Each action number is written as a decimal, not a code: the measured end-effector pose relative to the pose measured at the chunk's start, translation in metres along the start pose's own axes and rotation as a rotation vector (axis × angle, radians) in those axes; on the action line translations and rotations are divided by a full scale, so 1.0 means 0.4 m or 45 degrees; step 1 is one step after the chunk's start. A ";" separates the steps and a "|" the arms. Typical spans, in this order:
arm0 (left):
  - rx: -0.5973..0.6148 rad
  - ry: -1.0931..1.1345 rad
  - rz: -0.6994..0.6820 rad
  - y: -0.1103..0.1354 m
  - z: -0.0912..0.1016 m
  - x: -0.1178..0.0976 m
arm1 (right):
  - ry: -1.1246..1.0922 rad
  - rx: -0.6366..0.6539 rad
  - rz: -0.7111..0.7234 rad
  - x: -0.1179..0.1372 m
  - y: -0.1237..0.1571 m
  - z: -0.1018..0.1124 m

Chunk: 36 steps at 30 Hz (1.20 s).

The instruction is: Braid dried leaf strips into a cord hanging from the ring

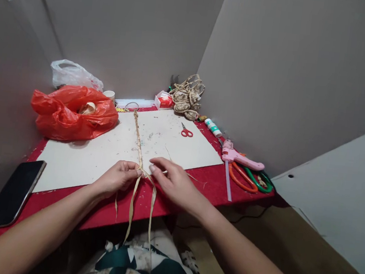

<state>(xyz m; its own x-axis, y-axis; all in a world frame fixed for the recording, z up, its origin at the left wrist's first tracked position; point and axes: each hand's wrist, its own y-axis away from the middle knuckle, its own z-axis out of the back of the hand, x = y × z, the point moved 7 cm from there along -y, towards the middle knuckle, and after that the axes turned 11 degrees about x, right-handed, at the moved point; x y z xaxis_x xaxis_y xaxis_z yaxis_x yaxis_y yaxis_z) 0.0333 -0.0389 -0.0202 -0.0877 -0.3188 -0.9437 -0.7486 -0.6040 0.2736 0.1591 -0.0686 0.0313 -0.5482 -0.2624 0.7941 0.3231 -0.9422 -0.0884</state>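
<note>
Over red table [210, 186]: left hand [117, 177] pinching cord [138, 143]; right hand [177, 182] beside, thumb and forefinger parted.

Head view, forward and downward

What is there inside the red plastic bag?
In the mouth of the red plastic bag, a pale, curled piece shows; I cannot tell what it is. The plastic covers whatever lies deeper.

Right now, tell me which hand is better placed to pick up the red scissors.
Probably the right hand: it sits nearer the scissors and its fingers look parted, whereas the left hand pinches the cord.
</note>
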 end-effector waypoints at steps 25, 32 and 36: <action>-0.276 -2.120 0.128 0.063 -0.079 -0.029 | -0.848 0.070 -0.336 -0.102 -0.052 -0.153; -0.071 -1.927 0.047 0.067 -0.100 -0.038 | -1.148 0.179 -0.352 -0.096 -0.040 -0.164; 0.353 -1.439 -0.028 0.077 -0.131 -0.040 | -1.351 0.180 -0.385 -0.099 -0.030 -0.160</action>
<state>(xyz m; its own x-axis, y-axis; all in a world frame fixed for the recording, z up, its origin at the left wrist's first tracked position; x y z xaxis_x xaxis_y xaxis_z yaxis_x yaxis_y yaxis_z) 0.0460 -0.0907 0.0132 -0.5044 0.6074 -0.6138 -0.8631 -0.3763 0.3369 0.1276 -0.0601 -0.0375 0.2968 0.3484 0.8891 0.4094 -0.8876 0.2111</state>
